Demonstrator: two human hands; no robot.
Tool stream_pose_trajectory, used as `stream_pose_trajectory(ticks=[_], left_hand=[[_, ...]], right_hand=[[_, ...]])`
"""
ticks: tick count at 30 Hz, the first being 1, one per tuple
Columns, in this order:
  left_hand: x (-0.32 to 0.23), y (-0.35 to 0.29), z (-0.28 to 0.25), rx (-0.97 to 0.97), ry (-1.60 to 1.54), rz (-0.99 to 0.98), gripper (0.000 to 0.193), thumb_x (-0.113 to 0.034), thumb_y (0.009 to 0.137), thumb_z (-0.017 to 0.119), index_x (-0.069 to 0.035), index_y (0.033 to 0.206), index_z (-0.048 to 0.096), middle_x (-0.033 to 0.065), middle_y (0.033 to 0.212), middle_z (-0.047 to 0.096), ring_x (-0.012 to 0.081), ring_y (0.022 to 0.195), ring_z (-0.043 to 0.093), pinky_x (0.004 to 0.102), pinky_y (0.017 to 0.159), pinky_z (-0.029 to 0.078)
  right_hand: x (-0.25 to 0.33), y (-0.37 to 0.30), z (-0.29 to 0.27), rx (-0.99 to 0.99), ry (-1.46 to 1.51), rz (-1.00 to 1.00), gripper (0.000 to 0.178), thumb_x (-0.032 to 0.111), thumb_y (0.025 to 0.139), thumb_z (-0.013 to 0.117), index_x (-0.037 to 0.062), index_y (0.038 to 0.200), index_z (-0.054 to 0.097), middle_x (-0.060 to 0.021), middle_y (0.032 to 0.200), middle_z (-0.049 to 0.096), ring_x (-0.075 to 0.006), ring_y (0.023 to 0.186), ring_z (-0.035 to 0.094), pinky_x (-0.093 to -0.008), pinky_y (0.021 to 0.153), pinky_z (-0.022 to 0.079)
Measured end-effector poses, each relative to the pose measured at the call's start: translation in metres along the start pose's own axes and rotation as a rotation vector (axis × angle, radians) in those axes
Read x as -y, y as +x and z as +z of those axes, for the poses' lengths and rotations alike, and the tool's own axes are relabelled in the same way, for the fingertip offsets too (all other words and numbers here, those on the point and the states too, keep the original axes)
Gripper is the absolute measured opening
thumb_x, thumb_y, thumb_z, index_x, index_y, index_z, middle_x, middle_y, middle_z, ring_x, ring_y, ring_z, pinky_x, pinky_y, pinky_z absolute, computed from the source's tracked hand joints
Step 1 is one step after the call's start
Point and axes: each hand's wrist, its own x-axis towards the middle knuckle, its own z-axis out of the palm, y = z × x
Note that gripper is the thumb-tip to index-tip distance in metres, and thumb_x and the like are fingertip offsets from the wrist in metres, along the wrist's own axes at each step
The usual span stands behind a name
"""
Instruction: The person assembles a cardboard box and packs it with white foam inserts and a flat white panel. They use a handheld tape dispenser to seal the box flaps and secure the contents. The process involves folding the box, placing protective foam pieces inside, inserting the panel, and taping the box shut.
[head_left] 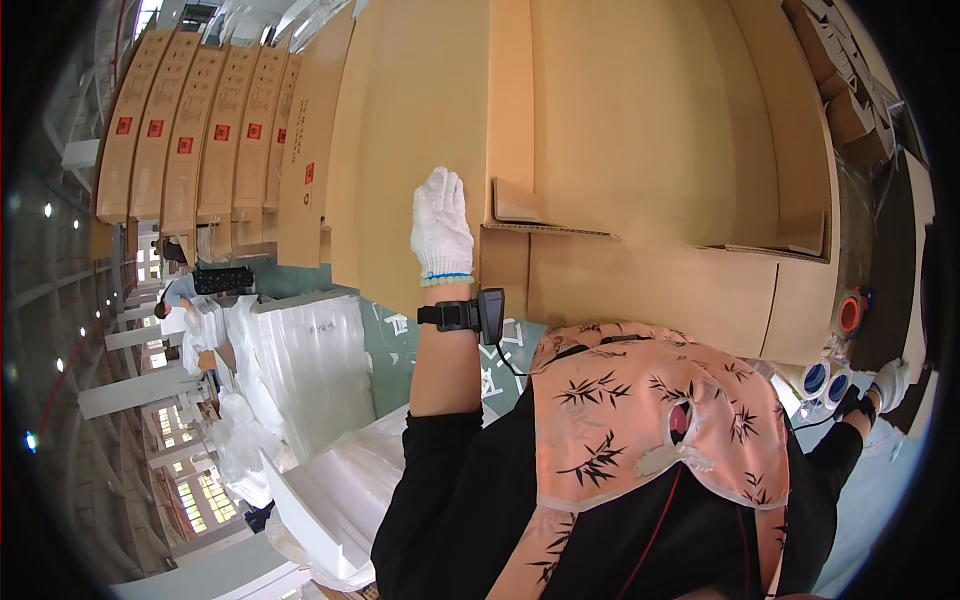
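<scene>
A large open cardboard box (650,120) lies in front of me, its inside bare brown. To its left a wide cardboard flap (405,110) spreads out. My left hand (442,215), in a white knit glove, rests on this flap with its fingers extended close together, holding nothing. Far to the right, my right hand (890,383), gloved in white too, is at the edge of a dark flat panel (885,270). Its fingers are small and distorted near the rim, so their grip is unclear.
Several tall cartons (210,140) stand in a row at the left. White foam-wrapped stacks (315,345) fill the lower left, with another person (185,295) beyond. Tape rolls (815,378) and an orange-ringed tape roll (851,314) sit near my right arm. Scraps litter the green floor (385,360).
</scene>
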Motion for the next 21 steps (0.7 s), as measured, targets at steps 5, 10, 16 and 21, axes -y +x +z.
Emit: stream_pose_trajectory(ticks=[5,10,16,21], left_hand=[[-0.007,-0.007,0.018,-0.016,0.146,0.021,0.050,-0.033,0.106,0.046,0.011,0.126,0.055,0.0238,0.146,0.048,0.0364,0.139,0.043,0.0458,0.121,0.034],[-0.002,-0.002,0.001,0.045,0.122,0.026,0.049,-0.033,0.106,0.047,0.010,0.128,0.055,0.0238,0.145,0.049,0.0360,0.138,0.044,0.0465,0.122,0.033],[0.004,0.011,-0.013,0.088,-0.083,-0.105,0.045,-0.018,0.108,0.032,0.010,0.140,0.046,0.0232,0.148,0.047,0.0337,0.143,0.039,0.0425,0.126,0.025],[0.011,0.016,-0.010,-0.035,0.034,-0.117,0.050,-0.025,0.110,0.031,0.009,0.145,0.041,0.0210,0.154,0.041,0.0295,0.145,0.036,0.0398,0.125,0.025]], right_hand=[[0.014,-0.003,-0.012,-0.085,-0.069,0.033,0.062,0.055,0.096,0.048,0.0081,0.133,0.062,-0.0214,0.125,0.067,-0.0403,0.114,0.063,-0.0491,0.098,0.049],[0.012,0.008,-0.028,0.087,-0.046,0.044,0.049,0.039,0.094,0.042,0.0167,0.131,0.064,-0.0179,0.123,0.068,-0.0403,0.113,0.064,-0.0510,0.095,0.050],[-0.028,0.013,-0.042,-0.102,-0.092,-0.005,0.055,0.047,0.094,0.044,0.0190,0.138,0.060,-0.0179,0.132,0.064,-0.0386,0.118,0.062,-0.0494,0.098,0.049],[0.038,-0.015,-0.083,0.139,0.108,0.084,0.063,0.061,0.089,0.058,0.0088,0.125,0.066,-0.0215,0.128,0.065,-0.0403,0.120,0.061,-0.0489,0.101,0.048]])
